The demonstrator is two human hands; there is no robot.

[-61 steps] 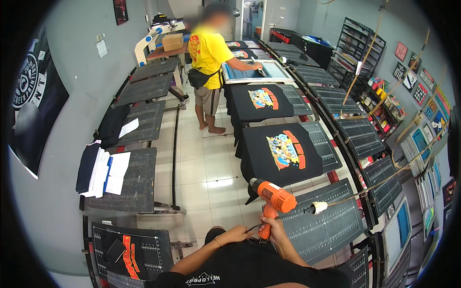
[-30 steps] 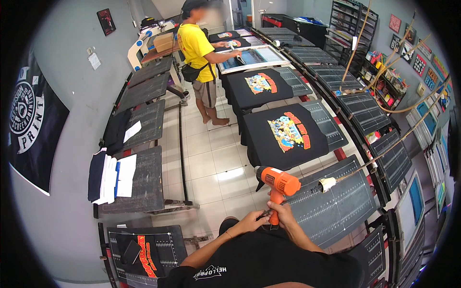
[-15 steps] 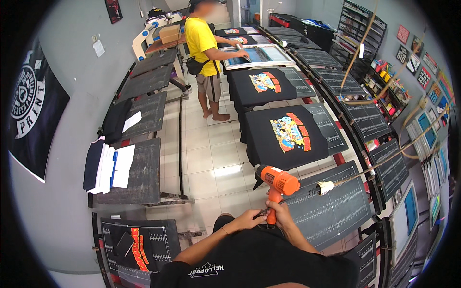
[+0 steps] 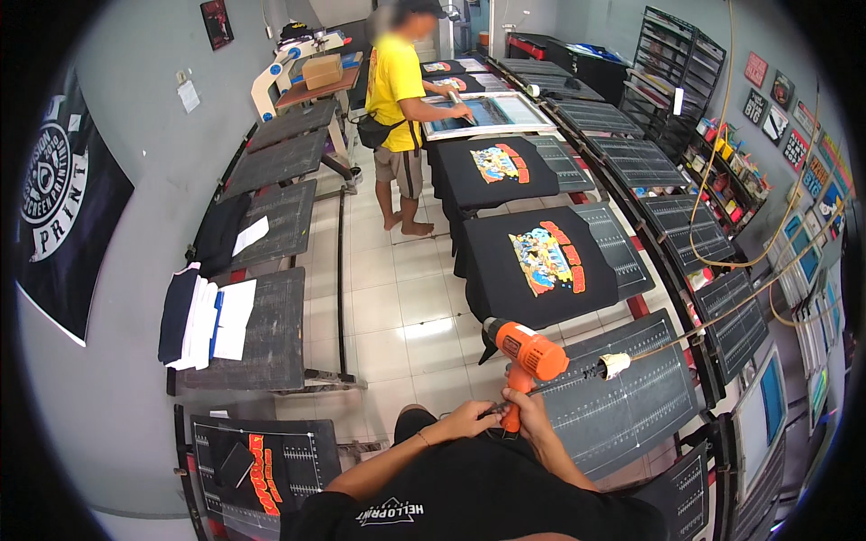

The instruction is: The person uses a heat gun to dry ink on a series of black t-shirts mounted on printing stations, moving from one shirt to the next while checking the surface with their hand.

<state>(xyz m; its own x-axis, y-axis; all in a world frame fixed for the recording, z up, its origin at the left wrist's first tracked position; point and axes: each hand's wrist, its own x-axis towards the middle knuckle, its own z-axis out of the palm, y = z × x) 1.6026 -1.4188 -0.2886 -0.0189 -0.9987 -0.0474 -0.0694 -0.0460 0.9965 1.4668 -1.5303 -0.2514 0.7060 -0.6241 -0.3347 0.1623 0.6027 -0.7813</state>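
Fingers of my right hand (image 4: 529, 411) wrap around the grip of an orange, pistol-shaped plastic heat gun (image 4: 532, 353) before me; my left hand (image 4: 469, 421) half-curls beside it, its hold unclear. Rightward, a white plastic connector (image 4: 615, 365) on a tan cord (image 4: 677, 340) crosses my view of a grey gridded board (image 4: 622, 410). Ahead lies a printed black T-shirt (image 4: 546, 257); beyond, a yellow-shirted co-worker (image 4: 395, 86) stands.

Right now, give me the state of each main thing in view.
Heat gun: upright, held by its handle; can't tell if running.
Right hand: closed around the handle.
Left hand: fingers curled beside the handle; grip unclear.
White connector: seemingly plugged in.
Nearest printed shirt: spread out, print up.
Printing screen: lying flat, co-worker's hand over it.
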